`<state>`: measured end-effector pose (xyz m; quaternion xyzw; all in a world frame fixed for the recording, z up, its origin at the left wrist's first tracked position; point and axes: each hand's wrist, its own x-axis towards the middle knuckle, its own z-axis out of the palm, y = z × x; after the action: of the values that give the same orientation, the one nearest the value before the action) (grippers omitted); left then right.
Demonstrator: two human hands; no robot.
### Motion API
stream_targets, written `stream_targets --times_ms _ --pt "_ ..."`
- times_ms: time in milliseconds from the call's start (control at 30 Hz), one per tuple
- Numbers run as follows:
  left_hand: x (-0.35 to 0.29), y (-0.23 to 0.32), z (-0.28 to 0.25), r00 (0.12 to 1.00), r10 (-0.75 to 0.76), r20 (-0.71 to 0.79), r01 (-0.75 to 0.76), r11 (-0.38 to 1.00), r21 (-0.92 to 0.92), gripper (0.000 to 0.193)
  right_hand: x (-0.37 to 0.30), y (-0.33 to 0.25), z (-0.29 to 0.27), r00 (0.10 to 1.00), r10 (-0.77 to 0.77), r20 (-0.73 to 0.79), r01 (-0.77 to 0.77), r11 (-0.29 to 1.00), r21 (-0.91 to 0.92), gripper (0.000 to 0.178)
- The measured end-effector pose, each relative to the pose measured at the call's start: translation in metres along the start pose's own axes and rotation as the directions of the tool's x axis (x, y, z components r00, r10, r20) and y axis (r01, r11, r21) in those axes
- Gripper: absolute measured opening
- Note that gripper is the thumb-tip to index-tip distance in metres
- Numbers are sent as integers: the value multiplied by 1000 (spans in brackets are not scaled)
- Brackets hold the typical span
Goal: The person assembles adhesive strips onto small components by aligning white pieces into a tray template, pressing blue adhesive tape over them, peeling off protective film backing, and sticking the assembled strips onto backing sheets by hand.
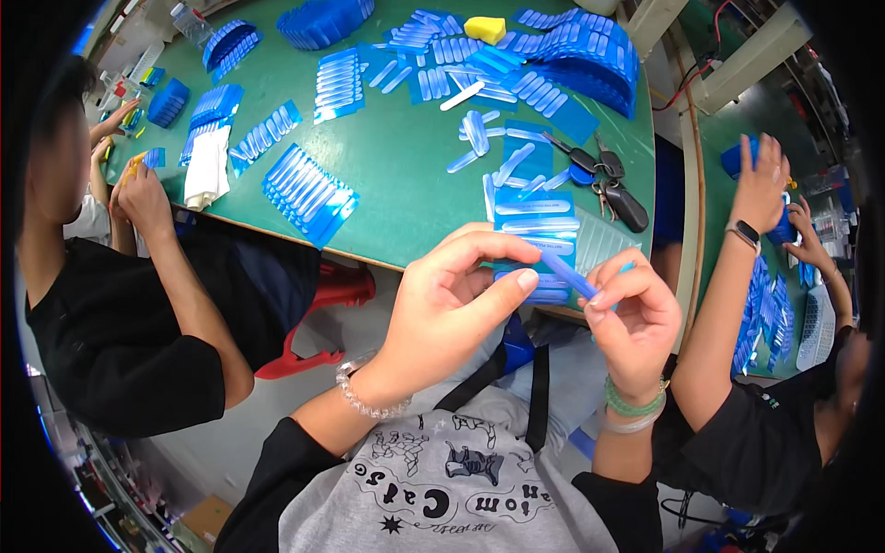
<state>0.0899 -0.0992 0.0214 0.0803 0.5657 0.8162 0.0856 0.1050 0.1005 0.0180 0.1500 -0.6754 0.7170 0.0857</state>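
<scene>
In front of me, at the table's near edge, is a blue film sheet (537, 224) carrying a row of clear, slim, rounded strips. My left hand (442, 309) is closed on the sheet's left side, its thumb and index finger over the front and the other fingers partly hidden behind. A single blue strip (569, 275) slants across the sheet's lower right. My right hand (638, 318) pinches the lower end of that strip; its upper end lies by my left index fingertip. A small light-blue piece shows at the right fingers, too little of it to name.
Loose strips (477, 132) and blue sheets (338, 83) cover much of the green table (406, 184). Keys (608, 166) lie right of the sheet; a yellow lump (486, 29) sits at the back. People work at left (138, 304) and right (737, 332); a red stool (304, 341) stands left.
</scene>
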Motion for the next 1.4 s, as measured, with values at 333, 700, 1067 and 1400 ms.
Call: stream_targets --times_ms 333,700,1067,1400 --pt "0 -8 6 999 10 34 -9 999 -33 15 -6 4 4 994 104 45 -112 967 230 14" --pt "-1 -7 12 992 -59 -108 54 997 -47 19 2 -4 16 887 440 -141 -352 841 411 11" --pt "-6 -15 21 947 320 15 -301 875 379 27 -8 -22 39 773 617 -148 -420 672 610 15" --pt "-6 -2 2 969 235 -74 -221 962 160 2 -14 -26 36 854 502 -137 -393 794 463 11"
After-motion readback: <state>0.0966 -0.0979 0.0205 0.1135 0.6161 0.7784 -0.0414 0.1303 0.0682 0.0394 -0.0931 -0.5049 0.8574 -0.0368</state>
